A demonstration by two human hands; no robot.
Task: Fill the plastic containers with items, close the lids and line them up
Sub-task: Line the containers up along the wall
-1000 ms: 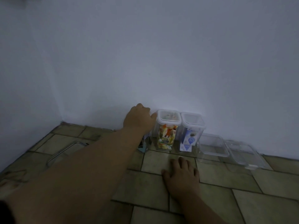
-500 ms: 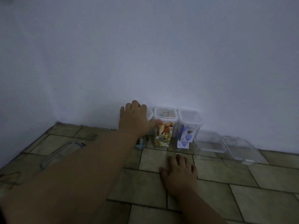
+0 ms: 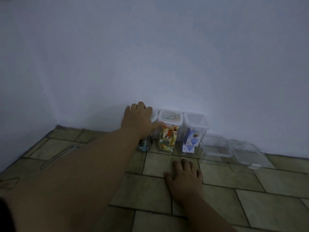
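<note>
Three tall clear containers with white-rimmed lids stand in a row against the wall. My left hand (image 3: 138,120) rests on the lid of the leftmost container (image 3: 154,116), fingers draped over its far side and thumb reaching toward the middle one; most of that container is hidden. The middle container (image 3: 168,136) holds colourful packets. The right container (image 3: 194,136) holds a blue and white carton. My right hand (image 3: 184,173) lies flat on the tiled floor in front of them, holding nothing.
Two low clear plastic containers (image 3: 215,146) (image 3: 247,153) lie on the floor to the right of the row, along the wall. A flat clear item with a metal-looking edge (image 3: 60,156) lies on the tiles at left. The room corner is at far left.
My left hand moved from the side of the leftmost container up onto its lid and spread out. My right hand stayed flat on the floor.
</note>
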